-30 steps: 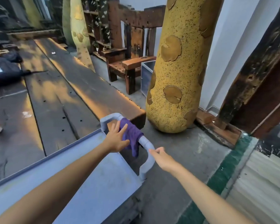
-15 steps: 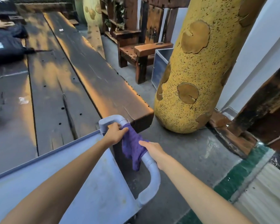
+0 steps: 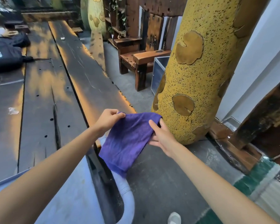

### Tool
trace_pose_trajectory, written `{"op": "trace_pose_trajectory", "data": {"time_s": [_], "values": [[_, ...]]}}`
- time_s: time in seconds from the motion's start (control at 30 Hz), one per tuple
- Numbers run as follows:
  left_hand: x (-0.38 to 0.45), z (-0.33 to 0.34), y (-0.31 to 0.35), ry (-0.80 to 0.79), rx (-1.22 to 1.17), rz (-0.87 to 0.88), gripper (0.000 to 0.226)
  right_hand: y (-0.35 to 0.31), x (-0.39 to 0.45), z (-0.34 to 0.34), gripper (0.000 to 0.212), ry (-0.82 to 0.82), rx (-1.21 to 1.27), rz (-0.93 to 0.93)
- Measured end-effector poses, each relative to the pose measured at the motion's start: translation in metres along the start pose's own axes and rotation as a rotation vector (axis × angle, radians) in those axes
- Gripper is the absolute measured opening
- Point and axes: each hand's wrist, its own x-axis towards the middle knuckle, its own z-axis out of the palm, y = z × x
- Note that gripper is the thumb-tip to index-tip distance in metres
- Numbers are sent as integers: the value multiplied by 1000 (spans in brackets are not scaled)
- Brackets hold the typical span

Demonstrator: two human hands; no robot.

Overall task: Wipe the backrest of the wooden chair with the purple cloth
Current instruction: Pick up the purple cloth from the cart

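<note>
The purple cloth (image 3: 128, 139) hangs spread between both hands, above the grey cart handle (image 3: 128, 196). My left hand (image 3: 108, 120) pinches its upper left corner. My right hand (image 3: 162, 136) grips its right edge, thumb on top. The wooden chair (image 3: 141, 52) stands farther ahead, past the yellow pillar (image 3: 200, 70). Its dark backrest (image 3: 153, 29) rises behind a thick armrest, partly hidden by the pillar.
A long dark wooden plank table (image 3: 81, 73) runs along the left. A black bag (image 3: 5, 55) lies on it. A metal-framed box (image 3: 158, 73) sits between chair and pillar. A grey concrete floor strip (image 3: 136, 91) leads to the chair. A dark beam (image 3: 257, 123) leans at the right.
The cloth has been lifted off the cart handle and now hangs spread between both hands. Both hands rose and the view shifted forward.
</note>
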Motion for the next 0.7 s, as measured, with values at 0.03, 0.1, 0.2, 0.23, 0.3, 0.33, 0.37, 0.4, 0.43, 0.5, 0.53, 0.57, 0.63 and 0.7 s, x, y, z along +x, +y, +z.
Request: {"op": "trace_pose_trajectory", "data": {"time_s": [0.03, 0.1, 0.2, 0.23, 0.3, 0.33, 0.37, 0.4, 0.43, 0.5, 0.53, 0.57, 0.63, 0.7], "values": [[7, 7, 10, -6, -18, 7, 33, -11, 6, -10, 45, -22, -22, -24], [23, 26, 31, 18, -61, 16, 41, -35, 22, -33, 72, -38, -78, -51], [50, 58, 67, 99, -97, 23, 43, -81, 52, -73, 80, -112, -202, -36], [62, 67, 80, 137, -107, 27, 40, -102, 64, -88, 73, -155, -226, -13], [84, 83, 101, 201, -129, 18, 32, -134, 80, -114, 47, -210, -258, 23], [91, 87, 107, 223, -162, 1, 28, -143, 86, -122, 38, -223, -283, 21], [98, 89, 113, 237, -193, -12, 24, -150, 92, -127, 34, -195, -306, 15], [111, 99, 126, 247, -230, -31, 21, -164, 103, -142, 33, -157, -340, -5], [124, 108, 136, 257, -255, -52, 26, -176, 114, -153, 37, -110, -366, -30], [145, 119, 151, 238, -272, -78, 35, -193, 135, -169, 58, -28, -350, -57], [156, 125, 157, 220, -263, -76, 31, -200, 145, -175, 69, -10, -327, -64], [166, 131, 161, 207, -243, -68, 24, -207, 154, -181, 77, -8, -321, -70], [184, 137, 165, 184, -200, -74, 16, -219, 176, -190, 65, -23, -403, -93], [205, 139, 166, 124, -168, -104, 18, -227, 200, -196, 42, -49, -536, -103]]}}
